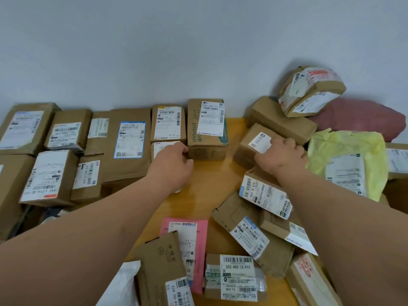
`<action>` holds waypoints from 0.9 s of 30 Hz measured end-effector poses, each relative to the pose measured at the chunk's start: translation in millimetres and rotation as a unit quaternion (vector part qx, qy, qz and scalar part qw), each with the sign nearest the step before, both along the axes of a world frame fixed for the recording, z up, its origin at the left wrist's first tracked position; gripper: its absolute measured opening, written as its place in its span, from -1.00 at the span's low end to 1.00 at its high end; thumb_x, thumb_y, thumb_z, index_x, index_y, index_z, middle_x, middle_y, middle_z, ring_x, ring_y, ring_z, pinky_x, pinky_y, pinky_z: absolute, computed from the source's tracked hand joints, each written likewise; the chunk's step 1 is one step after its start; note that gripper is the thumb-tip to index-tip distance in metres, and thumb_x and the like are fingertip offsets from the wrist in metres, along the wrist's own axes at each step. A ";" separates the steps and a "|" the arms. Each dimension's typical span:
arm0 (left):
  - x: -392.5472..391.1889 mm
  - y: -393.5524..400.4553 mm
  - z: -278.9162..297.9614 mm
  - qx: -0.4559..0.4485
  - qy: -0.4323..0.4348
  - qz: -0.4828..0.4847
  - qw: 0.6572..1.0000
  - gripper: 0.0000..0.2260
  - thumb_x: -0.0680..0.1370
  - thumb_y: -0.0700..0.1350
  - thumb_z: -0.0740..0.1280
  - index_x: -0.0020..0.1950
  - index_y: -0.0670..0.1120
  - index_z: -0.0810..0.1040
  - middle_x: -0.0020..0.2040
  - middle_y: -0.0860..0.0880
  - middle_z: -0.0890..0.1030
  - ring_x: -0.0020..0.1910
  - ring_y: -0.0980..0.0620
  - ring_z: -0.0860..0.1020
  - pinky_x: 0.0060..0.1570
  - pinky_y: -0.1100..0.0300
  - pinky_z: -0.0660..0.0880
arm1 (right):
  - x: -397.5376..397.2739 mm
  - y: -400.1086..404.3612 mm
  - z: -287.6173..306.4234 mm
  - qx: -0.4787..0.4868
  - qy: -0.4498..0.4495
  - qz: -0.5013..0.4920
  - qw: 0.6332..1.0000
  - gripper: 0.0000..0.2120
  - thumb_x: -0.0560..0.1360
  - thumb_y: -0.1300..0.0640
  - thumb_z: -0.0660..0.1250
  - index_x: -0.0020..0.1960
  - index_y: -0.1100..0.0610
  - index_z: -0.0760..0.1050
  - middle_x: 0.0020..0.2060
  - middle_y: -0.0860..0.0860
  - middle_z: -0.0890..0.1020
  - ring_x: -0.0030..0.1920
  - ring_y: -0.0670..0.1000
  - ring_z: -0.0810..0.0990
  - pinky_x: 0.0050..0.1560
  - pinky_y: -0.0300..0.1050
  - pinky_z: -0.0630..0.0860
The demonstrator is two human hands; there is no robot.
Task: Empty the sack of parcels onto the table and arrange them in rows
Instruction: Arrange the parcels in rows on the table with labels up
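- The single head view is looking forward and down, close over the wooden table (212,180).
- It is facing the wall (176,51) at twelve o'clock, forearms entering from six.

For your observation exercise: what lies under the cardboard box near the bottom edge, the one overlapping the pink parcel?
The cardboard box covers the lower left of the pink parcel and part of a white bag. Whatever else lies beneath is hidden.

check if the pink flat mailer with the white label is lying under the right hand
No, the pink flat mailer lies near the table's front edge, while the right hand rests farther back on a brown cardboard box with a small white label.
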State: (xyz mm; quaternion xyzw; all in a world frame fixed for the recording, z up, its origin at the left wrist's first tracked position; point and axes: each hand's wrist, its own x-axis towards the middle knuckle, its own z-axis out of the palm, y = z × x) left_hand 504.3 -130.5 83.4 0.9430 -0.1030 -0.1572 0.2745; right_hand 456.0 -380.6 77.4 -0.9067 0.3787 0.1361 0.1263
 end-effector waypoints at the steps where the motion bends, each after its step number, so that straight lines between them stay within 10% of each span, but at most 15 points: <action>1: -2.4 -4.9 -1.7 0.003 0.002 -0.006 1.000 -0.65 0.60 -0.06 0.30 0.38 -0.07 0.46 0.13 -0.04 0.57 0.08 -0.04 0.55 0.07 0.06 0.53 | -2.6 -7.6 -2.9 0.009 0.020 -0.014 1.000 -0.26 0.43 -0.24 0.30 0.51 0.04 0.21 0.47 0.17 0.25 0.48 0.29 0.17 0.44 0.22 0.16; 6: -9.9 -26.7 -7.0 0.008 0.020 -0.015 1.000 -0.65 0.60 -0.04 0.31 0.39 -0.03 0.47 0.14 -0.03 0.57 0.05 -0.04 0.56 0.07 0.04 0.55 | -5.8 -26.2 -18.1 0.052 0.058 -0.007 0.997 -0.11 0.37 -0.36 0.30 0.56 0.00 0.11 0.50 0.17 0.18 0.51 0.29 0.07 0.41 0.22 0.21; 16: -8.4 -51.8 -1.9 0.026 0.058 -0.055 0.996 -0.67 0.63 -0.01 0.28 0.38 0.00 0.46 0.05 0.04 0.54 0.02 0.01 0.49 0.03 0.16 0.46 | -11.1 -33.0 -14.4 0.091 -0.070 -0.001 0.993 -0.43 0.48 -0.17 0.29 0.38 0.11 0.39 0.28 0.17 0.43 0.27 0.24 0.43 0.24 0.07 0.40; 23: 3.0 -55.7 -1.7 0.030 0.075 -0.086 0.993 -0.70 0.62 0.00 0.28 0.34 0.01 0.49 0.17 0.01 0.57 0.13 -0.01 0.52 0.09 0.15 0.47 | -14.7 -30.4 -18.0 0.071 0.049 0.004 0.996 -0.25 0.44 -0.33 0.21 0.52 0.01 0.21 0.44 0.12 0.30 0.43 0.26 0.27 0.39 0.18 0.24; 27: 9.4 -64.9 -1.8 0.008 0.070 -0.083 0.994 -0.73 0.62 -0.02 0.28 0.31 0.01 0.51 0.18 -0.02 0.58 0.06 0.02 0.51 0.01 0.20 0.43 | -12.2 -34.2 -2.4 0.017 -0.041 -0.014 0.999 -0.50 0.48 -0.24 0.23 0.28 0.05 0.43 0.23 0.10 0.53 0.28 0.22 0.44 0.24 0.11 0.33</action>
